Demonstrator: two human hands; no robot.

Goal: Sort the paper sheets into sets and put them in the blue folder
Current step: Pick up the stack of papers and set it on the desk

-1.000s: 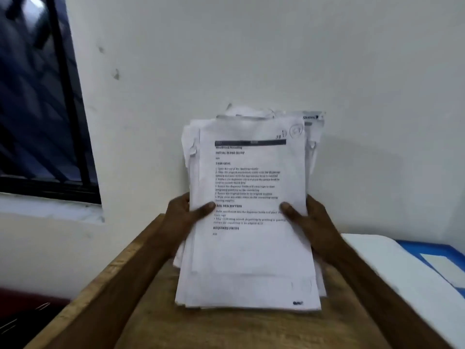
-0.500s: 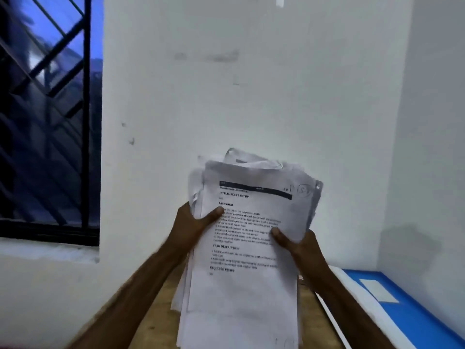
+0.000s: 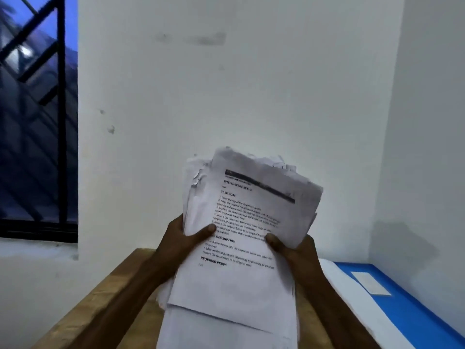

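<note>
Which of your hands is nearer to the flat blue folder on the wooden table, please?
Right. The right hand grips the right edge of the white paper stack, on the side of the flat blue folder; the left hand grips the left edge, farther off.

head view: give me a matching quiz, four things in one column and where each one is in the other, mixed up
Things:
1. paper stack
2. blue folder
3. window
4. wooden table

Places:
a. lying flat at the right, next to the side wall
b. below both forearms
c. held up between the left hand and right hand, thumbs on the top printed page
d. far left, with dark bars

Pairs: 1-c, 2-a, 3-d, 4-b
</note>
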